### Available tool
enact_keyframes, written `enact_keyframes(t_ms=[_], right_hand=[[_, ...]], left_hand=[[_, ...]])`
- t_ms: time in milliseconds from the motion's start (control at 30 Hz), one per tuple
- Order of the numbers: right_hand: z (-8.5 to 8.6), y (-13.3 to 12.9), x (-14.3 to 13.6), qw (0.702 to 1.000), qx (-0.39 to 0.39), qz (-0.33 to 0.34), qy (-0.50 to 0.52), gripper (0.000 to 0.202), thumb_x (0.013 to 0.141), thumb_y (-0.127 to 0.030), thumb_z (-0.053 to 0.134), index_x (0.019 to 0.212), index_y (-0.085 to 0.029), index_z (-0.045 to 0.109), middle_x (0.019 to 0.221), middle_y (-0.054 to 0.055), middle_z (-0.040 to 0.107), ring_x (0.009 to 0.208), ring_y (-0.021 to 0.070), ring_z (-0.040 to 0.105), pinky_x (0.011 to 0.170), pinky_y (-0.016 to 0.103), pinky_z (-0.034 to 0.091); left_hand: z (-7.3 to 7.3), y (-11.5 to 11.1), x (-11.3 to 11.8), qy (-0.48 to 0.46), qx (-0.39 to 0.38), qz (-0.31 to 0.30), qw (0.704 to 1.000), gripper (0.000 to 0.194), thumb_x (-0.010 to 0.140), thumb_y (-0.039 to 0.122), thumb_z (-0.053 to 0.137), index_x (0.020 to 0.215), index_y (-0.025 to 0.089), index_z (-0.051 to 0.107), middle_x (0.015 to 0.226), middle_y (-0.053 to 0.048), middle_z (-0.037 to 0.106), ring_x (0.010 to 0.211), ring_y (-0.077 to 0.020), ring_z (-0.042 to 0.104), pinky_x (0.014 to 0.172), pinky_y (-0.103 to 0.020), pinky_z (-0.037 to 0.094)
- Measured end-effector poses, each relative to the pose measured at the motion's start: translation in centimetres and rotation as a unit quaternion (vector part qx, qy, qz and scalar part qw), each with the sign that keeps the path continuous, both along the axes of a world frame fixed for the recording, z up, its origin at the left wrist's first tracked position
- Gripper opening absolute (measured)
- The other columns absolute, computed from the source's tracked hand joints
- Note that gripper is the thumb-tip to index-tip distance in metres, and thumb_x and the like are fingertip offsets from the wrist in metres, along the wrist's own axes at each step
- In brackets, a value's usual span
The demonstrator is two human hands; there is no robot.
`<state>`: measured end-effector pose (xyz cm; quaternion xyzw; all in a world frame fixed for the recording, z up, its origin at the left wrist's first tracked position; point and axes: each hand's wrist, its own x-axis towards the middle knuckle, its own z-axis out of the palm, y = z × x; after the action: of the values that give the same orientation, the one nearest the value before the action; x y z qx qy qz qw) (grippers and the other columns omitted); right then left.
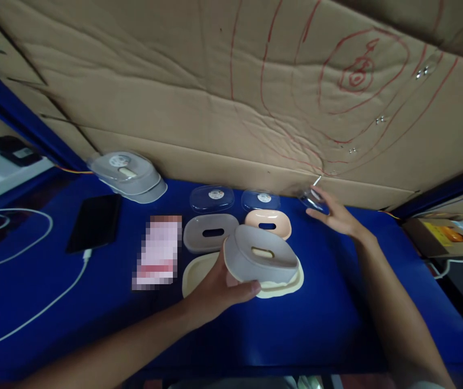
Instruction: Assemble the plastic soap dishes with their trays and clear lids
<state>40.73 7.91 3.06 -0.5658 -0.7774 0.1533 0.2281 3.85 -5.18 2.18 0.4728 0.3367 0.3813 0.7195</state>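
Observation:
My left hand (pixel 223 286) grips a grey oval box (pixel 272 251) with a slot in its top, thumb at the near side, held over cream trays (pixel 288 286). At the back right, my right hand (pixel 330 213) has thumb and fingers around a small clear lid (pixel 311 199) by the cardboard; whether it grips the lid firmly is hard to tell. Behind the box lie a grey oval piece (pixel 193 232) and a peach oval piece (pixel 282 224), each with a slot. Two clear lids with round stickers, a larger one (pixel 199 201) and a smaller one (pixel 272 201), lie behind those.
Stacked grey boxes under a clear lid (pixel 121 165) stand at the back left. A black phone (pixel 95 224) with a white cable and a blurred pink sheet (pixel 160 251) lie left. Cardboard (pixel 215 108) walls the back; an open carton (pixel 437 237) is at right.

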Motion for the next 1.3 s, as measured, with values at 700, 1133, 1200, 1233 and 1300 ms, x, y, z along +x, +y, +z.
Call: enact_keyframes(t_ms=[700,1133,1200,1233,1300], right_hand=[[8.3,-8.0,-6.9,0.966,-0.106,0.234,0.033,0.085,0.09,-0.049,0.084,0.164,-0.037,0.043,0.166,0.008,0.052,0.153,0.0338,0.052,0.126,0.053,0.045],[1.9,-9.1,-2.1,0.993,-0.036,0.084,-0.068,0.09,0.088,-0.052,0.085,0.166,-0.045,0.039,0.178,0.008,0.034,0.166,0.0444,0.024,0.129,0.08,0.022],[3.4,-11.3,-4.9,0.988,-0.033,0.151,-0.027,0.085,0.094,-0.056,0.077,0.168,-0.044,0.035,0.178,0.007,0.034,0.165,0.0391,0.03,0.131,0.069,0.033],[3.9,-12.5,-6.4,0.977,-0.045,0.206,-0.013,0.092,0.09,-0.062,0.08,0.168,-0.044,0.035,0.177,0.007,0.037,0.162,0.0383,0.037,0.128,0.063,0.041],[4.2,-14.8,-8.9,0.967,-0.032,0.253,-0.018,0.094,0.088,-0.064,0.081,0.168,-0.045,0.035,0.176,0.006,0.038,0.159,0.0383,0.043,0.125,0.059,0.048]], left_hand=[[-1.3,-1.8,0.3,-0.054,0.011,-0.096,0.994,0.104,0.079,0.045,0.092,0.161,0.031,0.03,0.159,-0.016,0.053,0.15,-0.0374,0.051,0.121,-0.057,0.044],[-0.2,-1.9,0.0,0.007,0.117,-0.136,0.984,0.1,0.078,0.022,0.087,0.158,0.032,0.028,0.162,-0.015,0.047,0.151,-0.0368,0.048,0.124,-0.059,0.04],[-0.6,-1.9,0.0,0.008,0.109,-0.131,0.985,0.105,0.079,0.023,0.088,0.161,0.033,0.023,0.164,-0.017,0.045,0.151,-0.0366,0.05,0.123,-0.059,0.042],[-0.7,-2.0,0.1,0.005,0.112,-0.122,0.986,0.106,0.08,0.025,0.089,0.162,0.033,0.022,0.166,-0.017,0.044,0.152,-0.0368,0.049,0.124,-0.06,0.041],[-0.7,-2.2,0.2,-0.003,0.131,-0.106,0.986,0.108,0.081,0.03,0.09,0.164,0.034,0.021,0.169,-0.017,0.042,0.155,-0.0373,0.046,0.125,-0.06,0.039]])
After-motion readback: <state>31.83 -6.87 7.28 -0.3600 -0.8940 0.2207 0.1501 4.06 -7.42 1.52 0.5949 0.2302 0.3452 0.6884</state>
